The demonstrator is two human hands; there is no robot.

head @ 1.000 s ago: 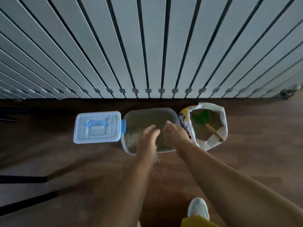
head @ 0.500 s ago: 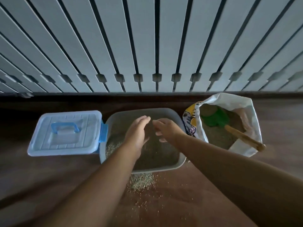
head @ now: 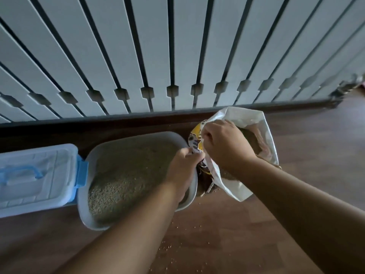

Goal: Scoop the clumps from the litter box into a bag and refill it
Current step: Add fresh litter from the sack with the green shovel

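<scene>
Just right of the grey plastic litter box [head: 136, 180], both hands, left hand [head: 182, 171] and right hand [head: 223, 145], had fingers clamped on the white woven litter bag [head: 254, 123] rim; it looked floppy, heavy, best held near its mouth.

A home interior is indicated, prob. a living area or hallway. A wood-plank floor [head: 316, 155] is seen from 3 to 9 o'clock, w/ a dark skirting strip [head: 79, 125] at its far edge. A wall of pale vertical slats [head: 158, 46] w/ dark gaps is seen across 10 to 2 o'clock. Pet-keeping is shown by a grey litter box [head: 183, 141] at centre, a printed litter bag [head: 268, 135] at 2 o'clock, a lidded plastic tub [head: 39, 175] w/ blue clips at 9 o'clock, and spilled granules [head: 187, 242] at 6 o'clock. Light is dim; no shop or lab fittings are recognised.
</scene>
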